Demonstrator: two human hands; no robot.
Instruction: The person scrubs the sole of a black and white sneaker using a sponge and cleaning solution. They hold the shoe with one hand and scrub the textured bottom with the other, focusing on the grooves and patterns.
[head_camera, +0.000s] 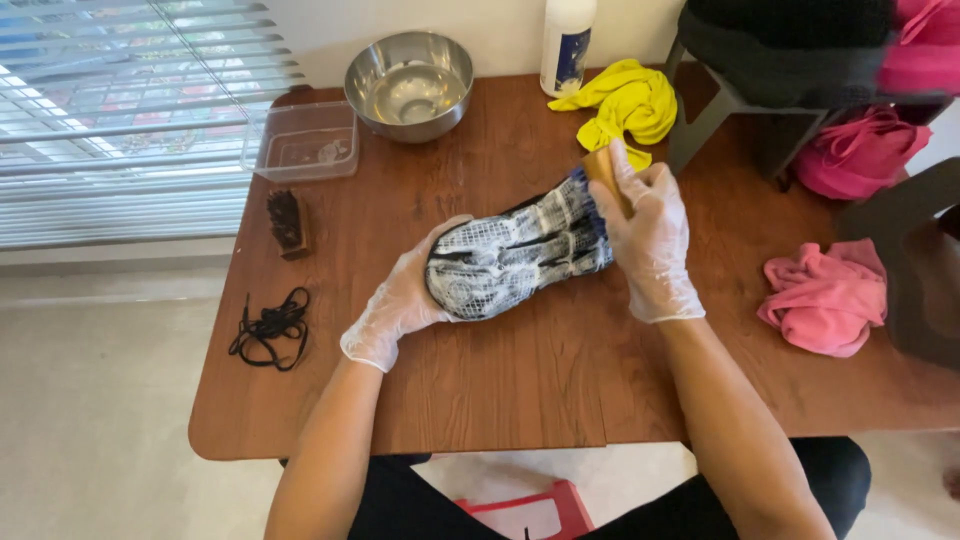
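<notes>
A dark shoe (515, 255) lies sole up on the wooden table (520, 390), its tread covered in white foam. My left hand (400, 300), in a clear glove, grips the toe end of the shoe. My right hand (650, 240), also gloved, holds a wooden-backed brush (603, 172) pressed against the heel end of the sole.
A steel bowl (409, 85), a clear plastic tub (300, 142), a white bottle (567, 45) and a yellow cloth (625, 105) sit at the back. A second brush (287, 222) and black laces (270, 328) lie left. Pink cloths (825, 297) lie right.
</notes>
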